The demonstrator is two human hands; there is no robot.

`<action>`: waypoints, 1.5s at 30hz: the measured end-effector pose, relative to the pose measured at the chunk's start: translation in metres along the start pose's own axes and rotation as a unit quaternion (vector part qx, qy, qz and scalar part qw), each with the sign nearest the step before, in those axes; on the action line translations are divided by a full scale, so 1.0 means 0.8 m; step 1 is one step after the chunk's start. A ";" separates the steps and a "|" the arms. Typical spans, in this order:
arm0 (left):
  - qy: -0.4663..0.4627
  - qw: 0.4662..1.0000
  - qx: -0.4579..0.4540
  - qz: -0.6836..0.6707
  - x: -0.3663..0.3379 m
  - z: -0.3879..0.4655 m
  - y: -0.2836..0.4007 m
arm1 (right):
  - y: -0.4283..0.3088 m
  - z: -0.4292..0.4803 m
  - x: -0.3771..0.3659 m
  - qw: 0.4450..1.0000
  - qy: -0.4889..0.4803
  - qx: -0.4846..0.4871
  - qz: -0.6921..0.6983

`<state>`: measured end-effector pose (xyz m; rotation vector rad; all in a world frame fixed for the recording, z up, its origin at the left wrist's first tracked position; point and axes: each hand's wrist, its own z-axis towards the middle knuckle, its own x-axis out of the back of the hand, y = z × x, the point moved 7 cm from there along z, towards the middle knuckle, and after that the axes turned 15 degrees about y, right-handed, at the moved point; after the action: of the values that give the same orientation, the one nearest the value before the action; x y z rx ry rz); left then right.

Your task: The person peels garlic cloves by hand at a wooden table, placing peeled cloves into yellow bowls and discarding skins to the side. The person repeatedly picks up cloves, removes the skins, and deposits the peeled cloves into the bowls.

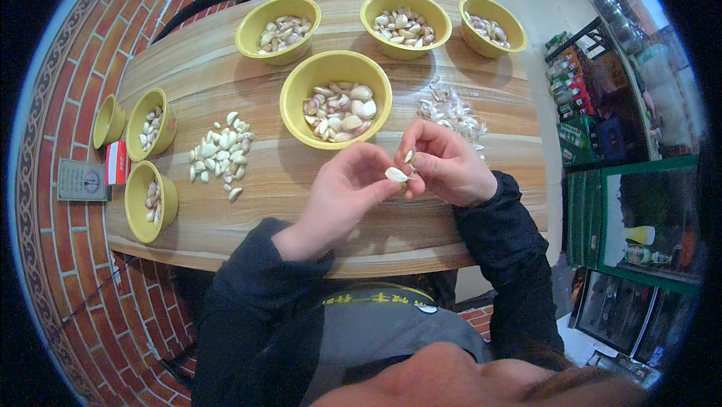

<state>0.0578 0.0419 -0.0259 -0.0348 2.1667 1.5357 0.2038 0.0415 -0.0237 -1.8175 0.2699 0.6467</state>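
Note:
Between the thumb and fingers of my left hand [352,178] is a pale garlic clove [396,175]. My right hand [448,162] meets it fingertip to fingertip and pinches a small whitish bit of garlic [409,155], a piece of skin or clove. Just beyond my hands stands a yellow bowl [289,108] holding unpeeled garlic cloves [341,111]. A heap of papery garlic skins [448,108] lies past my right hand. Off to the left, peeled garlic cloves [223,147] are spread loose on the wooden table [271,221].
More yellow bowls of garlic stand along the far edge [245,40] and at the left [133,204]. A small yellow bowl [110,122] and a red-and-white box [117,163] sit near the brick wall [84,260]. Bottle crates [575,91] and a green-framed cooler [586,221] stand at the right.

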 end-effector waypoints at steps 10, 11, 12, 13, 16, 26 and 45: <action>0.037 0.993 -0.098 0.062 0.012 -0.004 0.015 | -0.002 0.012 0.027 0.998 0.066 0.005 -0.002; 0.018 0.997 -0.042 0.065 0.012 -0.005 0.006 | -0.003 0.012 0.028 0.997 0.076 0.006 -0.011; -0.001 0.998 0.014 0.068 0.013 -0.006 -0.002 | 0.000 0.012 0.029 0.997 0.079 -0.008 -0.026; -0.021 0.995 0.069 0.070 0.014 -0.008 -0.011 | 0.003 0.011 0.028 0.996 0.082 -0.022 -0.042; -0.072 0.966 0.243 -0.054 0.007 -0.010 -0.040 | 0.007 0.012 0.027 0.990 0.095 -0.013 -0.106; 0.049 0.990 0.098 0.093 0.034 0.020 -0.044 | -0.013 -0.006 0.001 0.830 0.102 0.246 -0.490; 0.038 0.963 -0.005 0.267 0.039 0.029 -0.030 | -0.017 -0.019 -0.015 0.712 0.086 0.314 -0.622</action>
<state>0.0460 0.0619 -0.0650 0.5363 2.3489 1.8510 0.2048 0.0308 -0.0026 -1.0021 -0.5651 -0.5480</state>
